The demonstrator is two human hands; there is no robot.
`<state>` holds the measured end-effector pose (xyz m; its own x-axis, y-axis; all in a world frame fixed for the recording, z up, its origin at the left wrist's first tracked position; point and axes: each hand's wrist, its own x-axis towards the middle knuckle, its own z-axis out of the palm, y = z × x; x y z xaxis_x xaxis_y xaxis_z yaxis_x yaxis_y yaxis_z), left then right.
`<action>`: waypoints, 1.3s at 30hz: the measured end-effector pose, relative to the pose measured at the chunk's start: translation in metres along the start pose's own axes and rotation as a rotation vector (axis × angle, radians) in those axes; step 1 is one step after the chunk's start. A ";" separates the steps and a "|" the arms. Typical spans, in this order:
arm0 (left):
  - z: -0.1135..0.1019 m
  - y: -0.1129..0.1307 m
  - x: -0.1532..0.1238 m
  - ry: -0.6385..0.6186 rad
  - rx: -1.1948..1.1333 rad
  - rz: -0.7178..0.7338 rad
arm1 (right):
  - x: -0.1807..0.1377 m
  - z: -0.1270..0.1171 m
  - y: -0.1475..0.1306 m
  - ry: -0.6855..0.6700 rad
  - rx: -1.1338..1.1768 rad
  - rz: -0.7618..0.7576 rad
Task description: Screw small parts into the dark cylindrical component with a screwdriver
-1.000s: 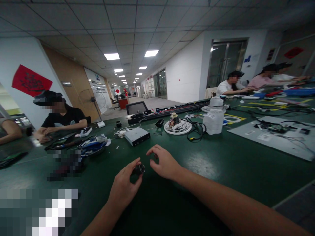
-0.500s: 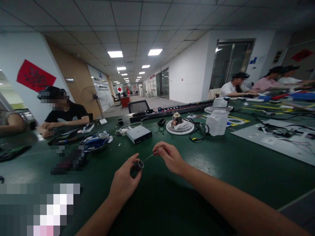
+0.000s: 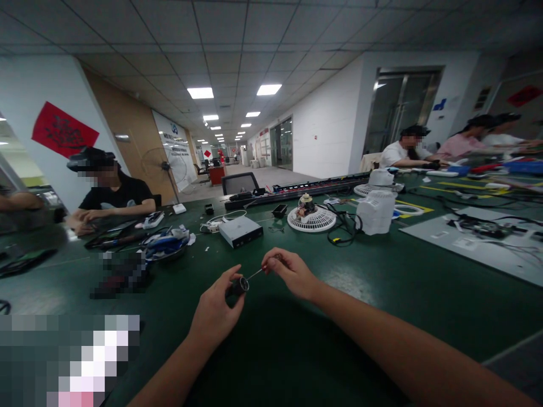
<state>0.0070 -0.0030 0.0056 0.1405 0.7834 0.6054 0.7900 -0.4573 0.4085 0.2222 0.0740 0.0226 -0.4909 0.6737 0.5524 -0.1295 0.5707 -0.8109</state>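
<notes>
Between thumb and fingers, my left hand (image 3: pixel 217 308) grips a small black cylindrical part (image 3: pixel 241 285) with a pale ring at its end facing right. My right hand (image 3: pixel 291 274) is closed around the handle of a screwdriver (image 3: pixel 255 275). Its thin metal shaft points down and left, and the tip reaches the ringed end of the black part; whether it sits inside the ring is too small to tell. Both hands are above the green table (image 3: pixel 271 350). Just beyond them lies a grey metal box like a disc drive (image 3: pixel 241 230).
Past my right hand are a white fan grille with a motor (image 3: pixel 311 215), a black cable (image 3: pixel 345 229) and a white plastic housing (image 3: pixel 375 212). A grey panel (image 3: pixel 428 234) lies at right. A small black tray (image 3: pixel 279 211) stands behind. A co-worker (image 3: pixel 114 189) sits at left.
The screwdriver's handle end and my right hand have shifted very slightly toward the black part. My left hand keeps its grip. The whole view has moved a little.
</notes>
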 end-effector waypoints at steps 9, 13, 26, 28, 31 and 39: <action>0.002 0.000 0.000 0.000 -0.011 -0.001 | -0.002 0.002 -0.013 -0.055 -0.198 -0.014; 0.001 -0.001 0.000 -0.028 -0.014 0.002 | 0.000 0.002 -0.013 -0.052 -0.091 -0.002; 0.001 -0.001 0.002 -0.013 -0.026 -0.010 | -0.001 0.004 -0.015 -0.062 -0.216 0.018; 0.001 -0.002 0.002 -0.016 -0.021 -0.012 | -0.001 0.005 -0.017 -0.083 -0.238 0.004; 0.001 -0.004 0.002 -0.010 -0.015 -0.024 | -0.002 0.004 -0.020 -0.061 -0.344 -0.034; 0.004 -0.008 0.001 -0.071 -0.029 -0.036 | -0.002 0.003 -0.020 -0.046 -0.442 -0.111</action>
<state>0.0029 0.0031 0.0002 0.1548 0.8270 0.5404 0.7779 -0.4393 0.4493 0.2229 0.0601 0.0372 -0.5338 0.5812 0.6142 0.1920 0.7906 -0.5814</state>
